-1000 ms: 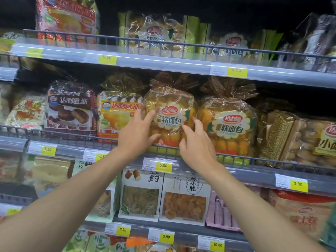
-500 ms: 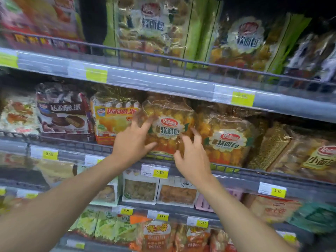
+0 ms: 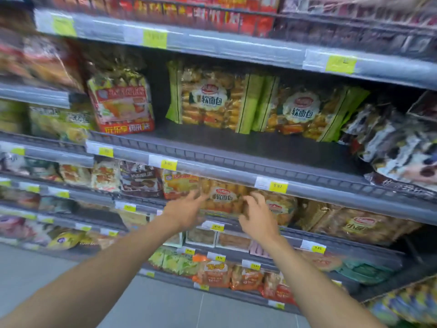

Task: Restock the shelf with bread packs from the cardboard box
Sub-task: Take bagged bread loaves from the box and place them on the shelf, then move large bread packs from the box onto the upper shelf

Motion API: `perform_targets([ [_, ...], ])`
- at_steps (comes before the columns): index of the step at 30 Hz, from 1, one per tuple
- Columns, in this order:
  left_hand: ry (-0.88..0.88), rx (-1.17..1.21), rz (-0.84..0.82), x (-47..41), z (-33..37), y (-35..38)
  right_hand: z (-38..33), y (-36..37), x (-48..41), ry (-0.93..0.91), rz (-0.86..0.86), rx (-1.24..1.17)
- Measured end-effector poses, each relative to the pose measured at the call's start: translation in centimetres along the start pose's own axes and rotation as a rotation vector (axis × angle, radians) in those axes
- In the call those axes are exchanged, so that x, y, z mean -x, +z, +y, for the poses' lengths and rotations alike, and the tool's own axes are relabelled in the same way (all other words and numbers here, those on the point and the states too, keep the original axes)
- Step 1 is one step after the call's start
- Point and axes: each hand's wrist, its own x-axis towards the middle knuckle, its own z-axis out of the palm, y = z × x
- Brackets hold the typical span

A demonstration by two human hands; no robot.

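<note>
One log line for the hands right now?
left hand: open, at bread pack | right hand: loosely curled, same pack | contact: blurred

**Desk:** Which one is it?

**Photographer:** The clear bread pack [image 3: 223,197] of golden rolls, its red-and-white label facing out; it stands upright at the front of the shelf [image 3: 290,233].

**Desk:** And around it?

**Photographer:** A matching pack [image 3: 281,207] touches its right side; one tier up stand two green-edged packs [image 3: 212,100], set back from the rail; all slightly blurred.

Bread pack [image 3: 224,196] at shelf [image 3: 343,251] front edge. Left hand [image 3: 186,213] flanks its left side, right hand [image 3: 259,215] its right. Second pack [image 3: 281,208] just right.
</note>
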Motion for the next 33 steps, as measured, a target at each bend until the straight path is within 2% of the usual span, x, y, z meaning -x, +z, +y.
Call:
perform_targets([
  [3, 0.025, 0.055, 0.0, 2.5, 1.5, -1.4, 0.0, -1.8, 2.7, 0.002, -0.008, -0.019],
  [7, 0.203, 0.03, 0.146, 5.1, 3.5, -3.4, 0.4, -5.5, 7.5, 0.019, 0.088, -0.008],
  [11, 0.329, 0.037, 0.169, 5.4, 5.4, -2.4, 2.0, -6.9, 12.2, 0.182, 0.128, 0.087],
  [19, 0.59, 0.084, 0.04, 5.6, 14.1, 2.3, 8.3, -5.9, 25.7, 0.518, 0.185, 0.127],
  [28, 0.844, 0.048, -0.139, 8.0, 29.5, 10.2, 18.1, -4.4, 43.4, 1.013, 0.153, 0.004],
  [33, 0.919, -0.04, -0.273, 8.3, 38.1, 16.4, 24.9, -1.2, 52.0, 1.191, 0.141, -0.086],
])
